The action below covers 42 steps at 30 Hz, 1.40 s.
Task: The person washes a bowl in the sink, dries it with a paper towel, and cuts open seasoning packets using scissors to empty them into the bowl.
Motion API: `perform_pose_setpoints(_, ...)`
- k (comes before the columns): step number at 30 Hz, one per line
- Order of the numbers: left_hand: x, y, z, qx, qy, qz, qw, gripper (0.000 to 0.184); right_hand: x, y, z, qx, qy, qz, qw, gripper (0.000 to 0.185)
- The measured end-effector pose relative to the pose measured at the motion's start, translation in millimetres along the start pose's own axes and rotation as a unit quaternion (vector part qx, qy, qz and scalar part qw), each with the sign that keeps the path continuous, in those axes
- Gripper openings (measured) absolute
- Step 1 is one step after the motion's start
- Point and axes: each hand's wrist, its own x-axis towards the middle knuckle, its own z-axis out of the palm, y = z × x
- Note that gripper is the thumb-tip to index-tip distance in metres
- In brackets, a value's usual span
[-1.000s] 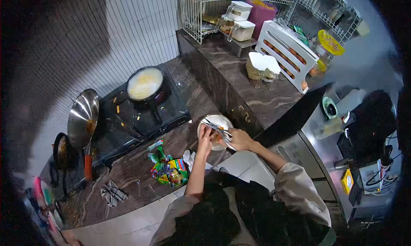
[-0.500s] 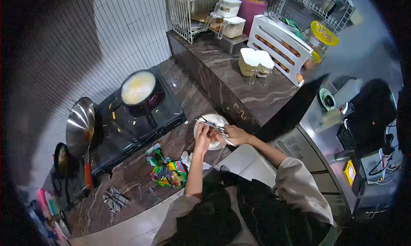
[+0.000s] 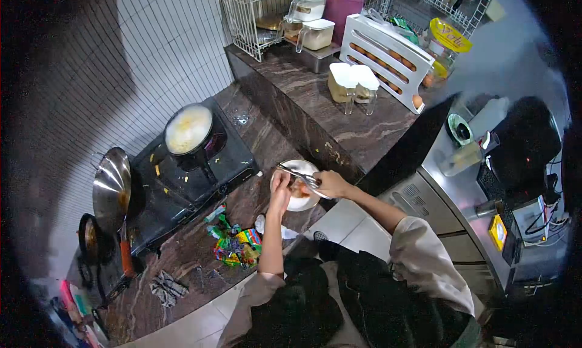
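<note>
My right hand (image 3: 332, 185) is closed round the handles of a pair of metal scissors (image 3: 296, 174). The blades point left over a white bowl or plate (image 3: 307, 165) on the counter. Inside it lie some reddish-orange pieces (image 3: 298, 188), partly covered by my hands. My left hand (image 3: 279, 191) is at the dish's left side, its fingers bent in close to the blades. Whatever those fingers grip is too small or hidden to make out.
A pan of pale, frothy liquid (image 3: 189, 130) sits on the black stove (image 3: 182, 178), with a wok (image 3: 113, 181) leaning left. Colourful wrappers (image 3: 239, 246) and a cloth (image 3: 167, 288) lie on the counter. Lidded containers (image 3: 342, 81) and an egg rack (image 3: 388, 57) occupy the raised ledge.
The view has shifted slightly. My hands have moved a little apart, so more of the reddish-orange pieces in the dish shows. The scissors remain in my right hand.
</note>
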Motion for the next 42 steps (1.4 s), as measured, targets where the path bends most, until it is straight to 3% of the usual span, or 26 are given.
perform_pose_setpoints(4, -19, 32, 43, -0.004, 0.078, -0.093, 0.993, 0.008, 2, -2, -1, -0.006, -0.019, -0.03, 0.999, 0.051)
perform_pose_setpoints(8, -5, 11, -2, 0.089, -0.01, -0.013, 0.996, 0.003, 8, 6, 0, -0.027, 0.016, -0.001, 1.0, 0.056)
perform_pose_setpoints(12, -7, 33, -4, 0.152, 0.033, -0.005, 0.988, 0.006, -14, -12, -24, 0.023, 0.033, 0.104, 0.994, 0.06)
perform_pose_setpoints(17, -17, 65, 8, 0.183, 0.048, -0.066, 0.98, 0.008, -59, 0, -31, -0.041, 0.018, 0.062, 0.997, 0.055)
perform_pose_setpoints(19, -20, 67, 9, 0.115, 0.072, -0.077, 0.988, 0.008, -82, -7, -30, -0.059, 0.015, 0.054, 0.997, 0.054)
perform_pose_setpoints(22, -18, 69, 5, 0.096, 0.081, -0.088, 0.988, 0.008, -103, -15, -20, -0.015, -0.041, 0.049, 0.998, 0.051)
perform_pose_setpoints(25, -15, 61, 3, 0.124, 0.07, -0.108, 0.984, 0.008, -97, -16, 26, -0.019, -0.145, -0.018, 0.989, 0.05)
perform_pose_setpoints(26, -11, 52, 0, 0.225, 0.058, -0.082, 0.969, 0.008, -86, -23, 51, -0.05, -0.154, -0.024, 0.986, 0.048)
perform_pose_setpoints(28, -3, 38, -2, 0.417, 0.029, -0.022, 0.908, 0.01, -62, -27, 110, -0.026, -0.016, -0.073, 0.997, 0.039)
perform_pose_setpoints(29, -3, 35, -1, 0.418, 0.029, -0.024, 0.908, 0.01, -44, -15, 159, -0.031, 0.001, -0.072, 0.997, 0.033)
perform_pose_setpoints(32, -4, 37, 9, 0.658, -0.05, 0.12, 0.742, 0.009, -29, -20, 184, -0.022, -0.012, -0.076, 0.997, 0.024)
perform_pose_setpoints(34, -5, 37, 15, 0.671, -0.032, 0.083, 0.736, 0.009, -31, -37, 167, 0.0, -0.071, -0.085, 0.994, 0.019)
perform_pose_setpoints(36, -6, 38, 20, 0.69, 0.003, 0.017, 0.723, 0.007, -31, -52, 105, -0.06, -0.106, -0.015, 0.992, 0.013)
perform_pose_setpoints(38, -9, 41, 20, 0.689, 0.009, 0.008, 0.725, 0.008, -12, -36, 63, -0.047, -0.042, 0.074, 0.995, 0.011)
perform_pose_setpoints(40, -12, 40, 19, 0.687, 0.008, 0.005, 0.727, 0.008, 18, 1, 57, -0.058, 0.114, 0.042, 0.991, 0.01)
perform_pose_setpoints(42, -15, 38, 18, 0.693, 0.009, 0.003, 0.721, 0.008, 50, 27, 63, -0.112, 0.107, -0.012, 0.988, 0.011)
